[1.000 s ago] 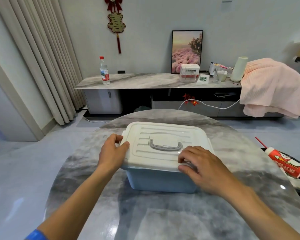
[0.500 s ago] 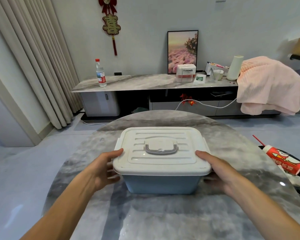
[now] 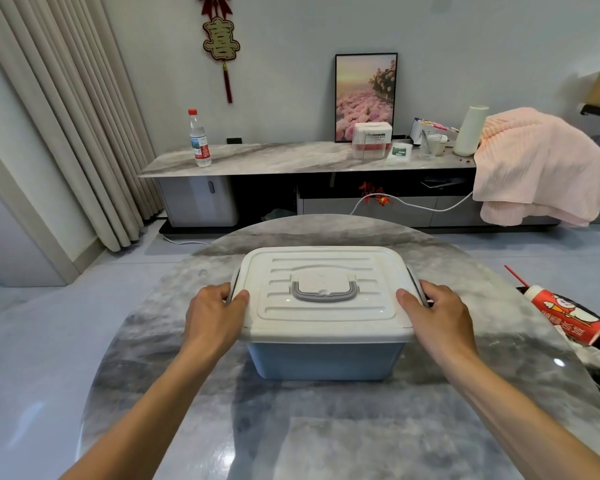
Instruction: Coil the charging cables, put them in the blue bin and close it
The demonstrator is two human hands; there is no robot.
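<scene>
The blue bin (image 3: pixel 324 362) stands in the middle of the round marble table (image 3: pixel 326 427), covered by its white lid (image 3: pixel 323 317) with a grey handle (image 3: pixel 324 292) lying flat. My left hand (image 3: pixel 213 317) grips the lid's left side at the grey latch, thumb on top of the lid. My right hand (image 3: pixel 433 317) grips the right side at the other latch in the same way. No charging cables are visible; the bin's inside is hidden by the lid.
A red printed cup with a straw (image 3: pixel 565 320) lies on its side at the table's right edge. Beyond the table stands a low marble cabinet (image 3: pixel 291 161) with a water bottle (image 3: pixel 199 140), a framed picture and a pink blanket (image 3: pixel 537 168).
My hands moved from the lid's top and front corners down to the bin's sides, then up onto the side latches. The bin now sits square to me.
</scene>
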